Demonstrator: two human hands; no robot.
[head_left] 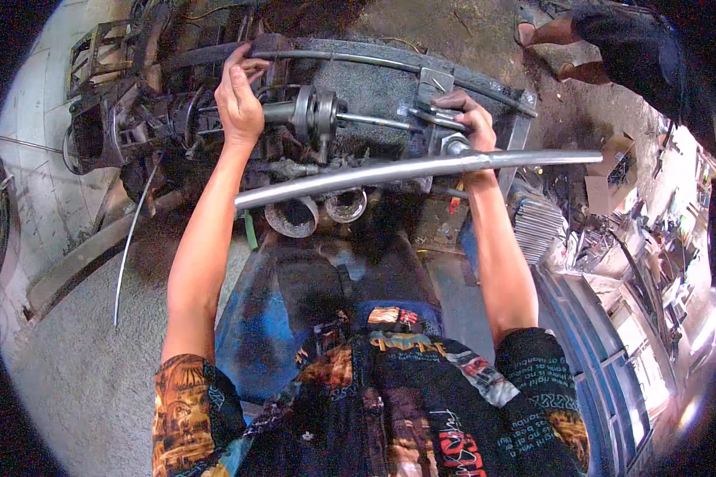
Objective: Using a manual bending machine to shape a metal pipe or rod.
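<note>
A greasy metal machine [318, 115], much like a lathe, stretches across in front of me, with a round chuck-like part and a thin shiny rod [378, 121] running right from it. My left hand [240, 107] is raised at the machine's left part, fingers stretched and slightly bent near the far rail [334, 56]; whether they touch it I cannot tell. My right hand [476, 123] has its fingers curled over a metal block [439, 119] at the rod's right end. A long silver bar [350, 180] passes above my right wrist, beside a round metal hub [455, 146].
Two round cup-like metal parts [292, 216] sit below the bar. A thin pale rod [135, 238] slants at left. Another person's legs [561, 36] show at upper right. A cardboard box [612, 179], a ribbed grey motor-like housing [537, 226] and clutter lie at right.
</note>
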